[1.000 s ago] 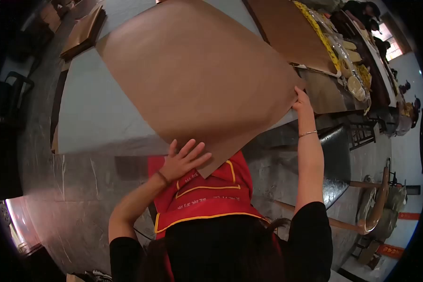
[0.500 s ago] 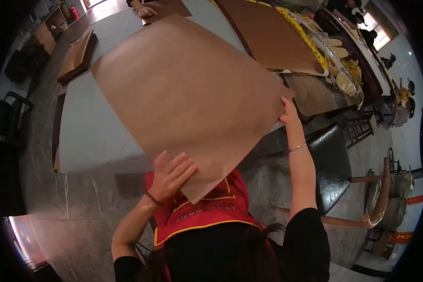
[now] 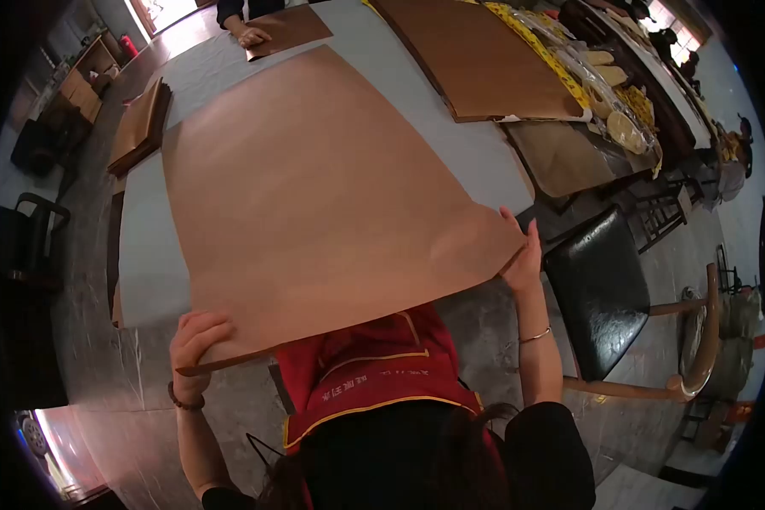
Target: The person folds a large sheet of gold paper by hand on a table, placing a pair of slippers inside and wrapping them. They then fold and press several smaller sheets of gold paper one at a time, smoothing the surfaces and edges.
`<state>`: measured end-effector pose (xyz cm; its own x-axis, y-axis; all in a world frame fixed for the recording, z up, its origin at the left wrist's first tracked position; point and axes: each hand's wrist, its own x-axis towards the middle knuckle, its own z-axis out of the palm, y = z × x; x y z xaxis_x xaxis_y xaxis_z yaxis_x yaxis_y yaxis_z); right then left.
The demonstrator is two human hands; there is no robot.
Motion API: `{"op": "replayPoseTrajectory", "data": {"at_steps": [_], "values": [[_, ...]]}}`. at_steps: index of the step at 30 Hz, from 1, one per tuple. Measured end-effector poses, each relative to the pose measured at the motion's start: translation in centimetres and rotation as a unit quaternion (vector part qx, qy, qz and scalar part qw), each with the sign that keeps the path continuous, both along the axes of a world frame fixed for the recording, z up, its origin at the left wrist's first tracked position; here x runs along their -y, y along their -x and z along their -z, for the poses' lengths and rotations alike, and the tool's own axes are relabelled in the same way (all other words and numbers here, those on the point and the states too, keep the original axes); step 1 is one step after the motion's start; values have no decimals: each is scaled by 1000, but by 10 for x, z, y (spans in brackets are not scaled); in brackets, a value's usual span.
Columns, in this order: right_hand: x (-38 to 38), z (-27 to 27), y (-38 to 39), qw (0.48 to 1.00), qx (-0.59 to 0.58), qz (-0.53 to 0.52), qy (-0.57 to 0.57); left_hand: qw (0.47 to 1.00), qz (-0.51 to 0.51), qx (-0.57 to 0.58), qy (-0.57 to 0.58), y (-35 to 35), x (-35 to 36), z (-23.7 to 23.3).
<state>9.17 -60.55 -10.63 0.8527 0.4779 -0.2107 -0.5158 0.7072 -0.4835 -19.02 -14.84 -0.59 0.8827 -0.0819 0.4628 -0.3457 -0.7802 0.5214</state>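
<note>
Brown sheet [image 3: 314,195] | head view: spread over pale tabletop [image 3: 151,255], near edge overhanging towards red apron [image 3: 374,374] | left hand [image 3: 197,342]: grip holding its near left corner | right hand [image 3: 525,259]: grip holding its near right corner | co-worker's hand [image 3: 251,36] on smaller brown piece [image 3: 296,31], far side

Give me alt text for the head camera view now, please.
A person's left hand and right hand hold the near corners of a large brown sheet spread over a pale tabletop. Across it, another person's hand rests on a smaller brown sheet; a black-seated chair stands at right.
</note>
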Motion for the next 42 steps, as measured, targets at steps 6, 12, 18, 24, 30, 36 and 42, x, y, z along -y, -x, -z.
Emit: {"op": "replayPoseTrajectory", "data": {"at_steps": [6,12,18,24,30,36,42], "values": [[10,35,5,958,172,-16,230,987,-33,-73,137,25,-32,8],[14,32,24,743,392,-96,533,984,-31,-84,153,33,-40,6],[4,39,45,568,526,-61,630,963,-35,-70,257,29,-33,-9],[-8,-17,45,659,548,-23,514,970,-65,-90,219,44,-41,-11],[2,-55,20,715,547,-100,425,962,-53,-139,228,49,-44,-30],[-22,-83,-25,807,467,-62,357,891,-205,-181,363,53,-98,-5],[-89,-97,-80,870,296,-58,391,854,-220,-179,436,-50,-129,-20]]}}
